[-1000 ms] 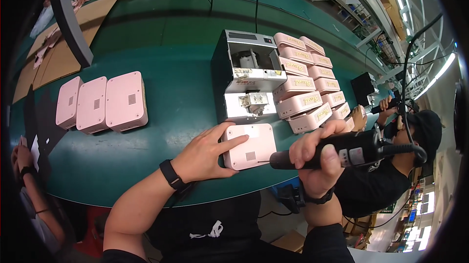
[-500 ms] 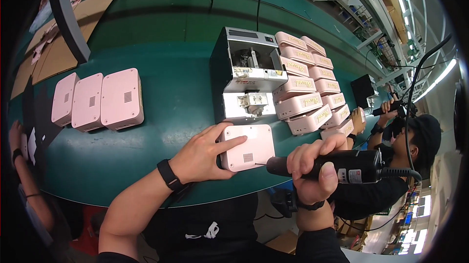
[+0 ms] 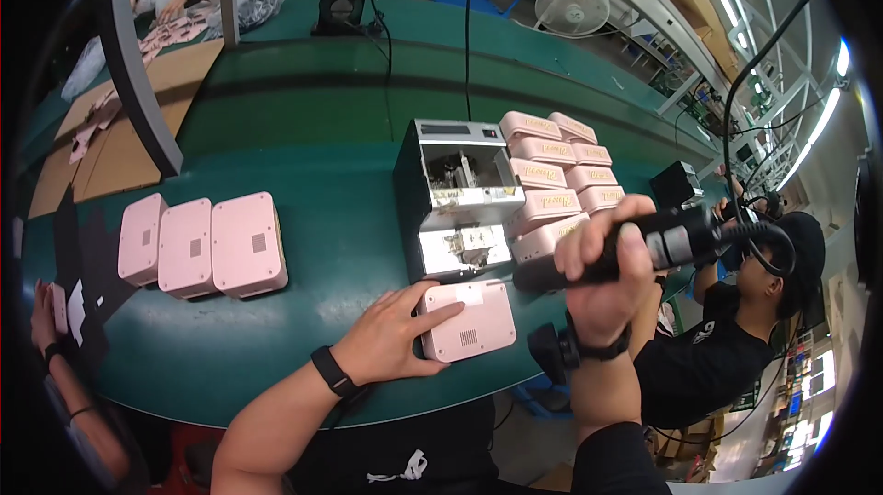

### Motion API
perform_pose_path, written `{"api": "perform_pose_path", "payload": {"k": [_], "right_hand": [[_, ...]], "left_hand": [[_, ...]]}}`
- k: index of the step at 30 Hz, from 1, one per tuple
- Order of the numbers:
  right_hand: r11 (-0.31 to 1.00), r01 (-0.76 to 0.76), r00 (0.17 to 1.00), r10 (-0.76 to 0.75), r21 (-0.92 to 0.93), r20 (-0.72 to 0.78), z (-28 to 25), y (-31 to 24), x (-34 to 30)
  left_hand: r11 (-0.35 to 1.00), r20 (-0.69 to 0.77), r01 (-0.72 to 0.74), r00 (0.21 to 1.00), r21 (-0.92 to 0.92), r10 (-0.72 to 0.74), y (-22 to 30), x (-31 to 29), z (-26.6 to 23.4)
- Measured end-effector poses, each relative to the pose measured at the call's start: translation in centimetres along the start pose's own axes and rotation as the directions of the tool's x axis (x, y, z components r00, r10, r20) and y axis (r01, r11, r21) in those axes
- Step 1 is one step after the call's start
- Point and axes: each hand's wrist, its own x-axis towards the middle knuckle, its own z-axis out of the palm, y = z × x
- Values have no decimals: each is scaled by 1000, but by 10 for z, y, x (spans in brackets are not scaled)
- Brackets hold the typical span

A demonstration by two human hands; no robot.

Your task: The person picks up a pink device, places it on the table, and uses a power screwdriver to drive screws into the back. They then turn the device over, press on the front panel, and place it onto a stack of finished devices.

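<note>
A pale pink plastic box (image 3: 487,320) with a small vent grille and corner screw holes lies on the green table. My left hand (image 3: 391,334) grips its left side, thumb at the near edge and fingers across the top. In my right hand (image 3: 607,283) is a black electric screwdriver (image 3: 681,242), held sideways with its cord trailing right. Its thin bit points left at the box's far right corner; whether it touches a screw I cannot tell. Just beyond the box stands a black and silver screw feeder (image 3: 474,203).
Several pink boxes (image 3: 543,178) are stacked right of the feeder, partly behind my right hand. Three more pink boxes (image 3: 186,247) stand at the left. A grey post (image 3: 138,81) rises at far left. Co-workers sit at the right (image 3: 727,339) and left edge (image 3: 87,412).
The screwdriver has gone from the box's near right corner to its far right corner. My left hand keeps its grip on the box. The whole view has tilted up somewhat.
</note>
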Motion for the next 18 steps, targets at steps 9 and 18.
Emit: {"api": "perform_pose_path", "payload": {"k": [9, 18], "right_hand": [[987, -32, 999, 33, -157, 6, 6, 33, 33], [983, -93, 995, 87, -160, -44, -7, -12, -17]], "left_hand": [[1000, -18, 18, 1000, 11, -18, 3, -2, 0], [999, -28, 21, 999, -27, -22, -1, -1, -4]]}}
